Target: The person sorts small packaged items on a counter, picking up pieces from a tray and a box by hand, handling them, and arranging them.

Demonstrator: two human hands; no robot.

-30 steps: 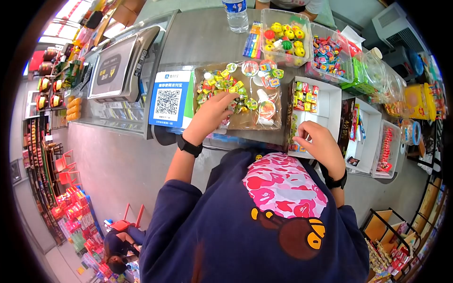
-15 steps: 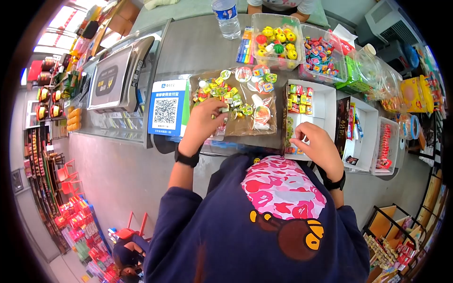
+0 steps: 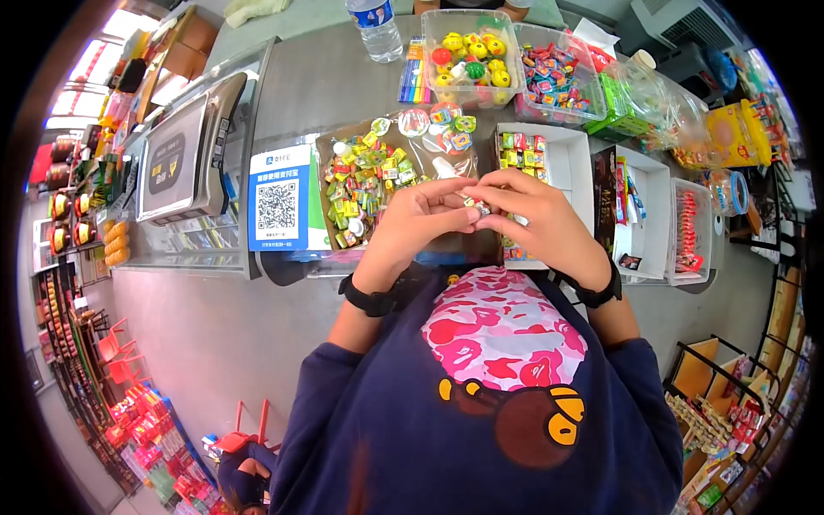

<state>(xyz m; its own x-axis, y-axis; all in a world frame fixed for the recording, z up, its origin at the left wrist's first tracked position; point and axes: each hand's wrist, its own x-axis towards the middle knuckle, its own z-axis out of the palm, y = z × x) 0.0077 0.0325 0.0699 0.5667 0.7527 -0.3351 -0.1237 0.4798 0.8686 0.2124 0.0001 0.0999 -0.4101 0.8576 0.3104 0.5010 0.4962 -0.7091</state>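
Note:
My left hand (image 3: 419,221) and my right hand (image 3: 542,216) meet in front of my chest, over the counter's near side. Pinched between the fingertips of both is a small wrapped sweet (image 3: 477,206), mostly covered by the fingers. To the left, a pile of yellow, green and red wrapped sweets (image 3: 367,176) lies on a clear plastic bag (image 3: 432,160). Round-topped small packs are scattered at the bag's far end. Just beyond my right hand stands a white box (image 3: 568,161) with similar sweets in rows along its left side, partly hidden by that hand.
A QR-code sign (image 3: 278,210) lies left of the bag. Behind are a water bottle (image 3: 375,33), a tub (image 3: 475,96) of yellow balls and a tub (image 3: 560,110) of wrapped sweets. Another white box (image 3: 650,202) and a clear container (image 3: 689,270) stand right. A person's arms show across the counter.
My left hand has moved right from the pile to meet my right hand, which has come left from the white box. Both now hold a small sweet. The camera view has shifted.

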